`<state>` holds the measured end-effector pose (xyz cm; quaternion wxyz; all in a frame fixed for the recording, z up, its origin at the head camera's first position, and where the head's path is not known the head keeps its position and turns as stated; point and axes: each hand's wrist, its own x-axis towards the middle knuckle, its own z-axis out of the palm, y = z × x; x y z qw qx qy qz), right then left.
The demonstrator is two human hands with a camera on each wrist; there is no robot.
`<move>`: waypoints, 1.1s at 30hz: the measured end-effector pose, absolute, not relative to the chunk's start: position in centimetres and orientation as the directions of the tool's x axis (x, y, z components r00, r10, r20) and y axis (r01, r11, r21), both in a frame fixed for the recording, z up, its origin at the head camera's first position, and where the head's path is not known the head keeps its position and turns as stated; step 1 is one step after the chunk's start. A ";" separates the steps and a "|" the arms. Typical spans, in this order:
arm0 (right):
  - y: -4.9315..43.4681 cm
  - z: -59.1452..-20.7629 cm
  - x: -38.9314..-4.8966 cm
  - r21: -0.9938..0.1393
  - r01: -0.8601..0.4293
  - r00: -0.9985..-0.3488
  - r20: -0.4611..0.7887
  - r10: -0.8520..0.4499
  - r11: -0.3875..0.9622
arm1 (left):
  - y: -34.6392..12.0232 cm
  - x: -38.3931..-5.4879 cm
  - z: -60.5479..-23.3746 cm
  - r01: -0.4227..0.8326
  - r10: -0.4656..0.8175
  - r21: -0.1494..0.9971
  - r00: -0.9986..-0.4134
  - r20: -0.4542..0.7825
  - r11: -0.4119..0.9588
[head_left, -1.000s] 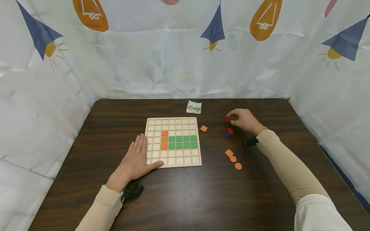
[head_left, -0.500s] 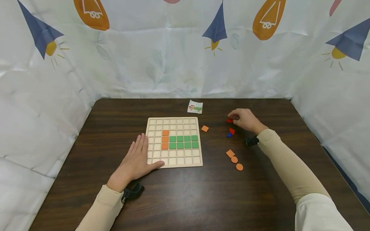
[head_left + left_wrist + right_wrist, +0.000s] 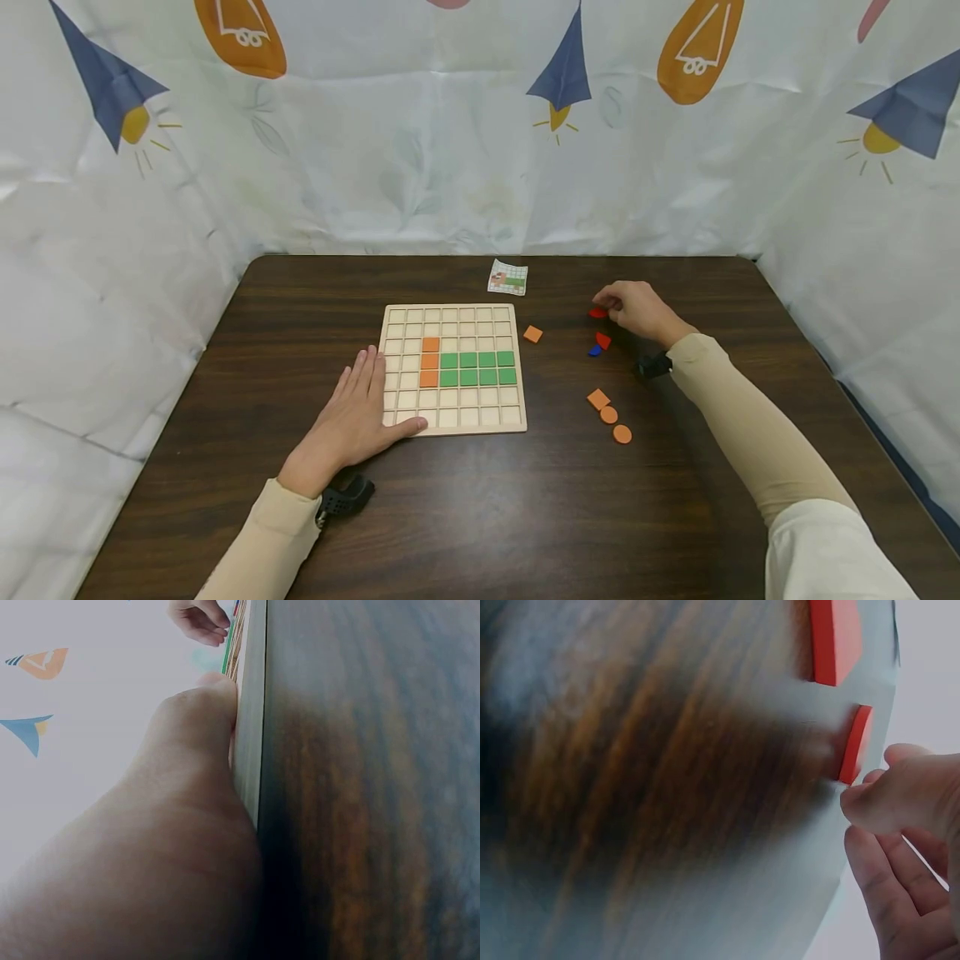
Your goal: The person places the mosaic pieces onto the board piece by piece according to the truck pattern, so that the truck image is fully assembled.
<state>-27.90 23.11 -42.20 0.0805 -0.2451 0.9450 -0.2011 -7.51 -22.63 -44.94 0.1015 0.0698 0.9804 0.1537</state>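
My left hand (image 3: pixel 347 421) lies with straight fingers along the left edge of a wooden grid board (image 3: pixel 401 317), its thumb over the front edge. Orange squares (image 3: pixel 430 361) and green squares (image 3: pixel 477 369) fill some of the board's cells. To the right, my right hand (image 3: pixel 637 308) has bent fingers at a small red piece (image 3: pixel 597 313). In the right wrist view the thumb and fingertips are right beside that red piece (image 3: pixel 856 744); whether they pinch it cannot be told. Nearer me lie another red piece (image 3: pixel 603 340) and a blue piece (image 3: pixel 595 351).
A loose orange square (image 3: pixel 533 333) lies just right of the board. Another orange square (image 3: pixel 598 399) and two orange discs (image 3: pixel 622 434) lie front right. A small pattern card (image 3: pixel 507 278) stands behind the board on the dark wooden table (image 3: pixel 480 517). A printed cloth (image 3: pixel 330 167) encloses the table.
The whole head view has shifted slightly. Both hands and the pieces keep about the same places, with the right hand staying at the red piece.
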 end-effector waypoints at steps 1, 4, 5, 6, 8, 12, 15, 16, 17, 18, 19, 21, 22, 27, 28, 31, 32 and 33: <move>23.1 -42.2 -27.9 -0.418 -0.433 -0.865 -0.057 -0.498 0.799 | -22.6 -7.5 -45.0 0.106 0.168 0.315 -0.970 -0.178 0.943; 22.9 -42.1 -27.9 -0.418 -0.431 -0.862 -0.069 -0.502 0.799 | -22.6 -7.5 -45.0 0.108 0.170 0.311 -0.969 -0.179 0.944; 22.9 -42.1 -27.8 -0.421 -0.428 -0.862 -0.075 -0.501 0.799 | -22.7 -7.5 -45.0 0.108 0.169 0.308 -0.969 -0.179 0.945; 22.9 -42.0 -27.7 -0.423 -0.424 -0.863 -0.080 -0.499 0.801 | -22.6 -7.6 -45.0 0.109 0.169 0.307 -0.969 -0.178 0.945; 22.7 -41.8 -27.6 -0.426 -0.417 -0.863 -0.093 -0.497 0.803 | -22.6 -7.6 -44.9 0.109 0.169 0.307 -0.970 -0.175 0.945; 22.6 -41.8 -27.7 -0.436 -0.408 -0.858 -0.117 -0.500 0.802 | -22.6 -7.6 -44.8 0.106 0.166 0.313 -0.971 -0.172 0.944; 22.6 -41.8 -27.7 -0.443 -0.407 -0.852 -0.132 -0.507 0.799 | -22.6 -7.6 -44.8 0.105 0.165 0.315 -0.971 -0.173 0.943; 22.6 -41.9 -27.7 -0.443 -0.408 -0.850 -0.137 -0.510 0.798 | -22.6 -7.6 -44.8 0.105 0.165 0.314 -0.971 -0.173 0.944; 22.5 -41.9 -27.7 -0.443 -0.411 -0.847 -0.138 -0.513 0.797 | -22.6 -7.6 -44.8 0.105 0.165 0.314 -0.971 -0.173 0.944; 22.6 -41.9 -27.7 -0.439 -0.414 -0.845 -0.140 -0.516 0.797 | -22.6 -7.5 -44.9 0.105 0.165 0.313 -0.971 -0.173 0.944; 22.6 -41.9 -27.6 -0.436 -0.418 -0.843 -0.140 -0.519 0.797 | -22.6 -7.5 -44.9 0.106 0.166 0.312 -0.971 -0.172 0.944; 22.6 -41.9 -27.7 -0.425 -0.439 -0.834 -0.135 -0.535 0.792 | -22.5 -7.5 -44.9 0.107 0.166 0.311 -0.971 -0.171 0.944; 22.6 -41.9 -27.7 -0.420 -0.450 -0.829 -0.132 -0.543 0.789 | -22.5 -7.5 -44.9 0.106 0.166 0.312 -0.971 -0.171 0.944; 22.5 -41.8 -27.6 -0.386 -0.519 -0.799 -0.099 -0.593 0.763 | -22.5 -7.6 -44.8 0.109 0.167 0.312 -0.972 -0.167 0.944; 22.4 -41.9 -27.6 -0.378 -0.524 -0.798 -0.096 -0.596 0.763 | -22.5 -7.6 -44.9 0.109 0.167 0.312 -0.972 -0.167 0.944; 22.3 -41.9 -27.6 -0.355 -0.540 -0.792 -0.091 -0.603 0.763 | -22.5 -7.6 -44.9 0.110 0.167 0.308 -0.972 -0.166 0.945; 22.3 -41.9 -27.7 -0.348 -0.543 -0.791 -0.092 -0.604 0.764 | -22.5 -7.6 -44.9 0.110 0.166 0.307 -0.972 -0.165 0.945; 22.3 -41.9 -27.7 -0.346 -0.542 -0.792 -0.095 -0.603 0.766 | -22.5 -7.5 -45.0 0.109 0.166 0.306 -0.972 -0.165 0.946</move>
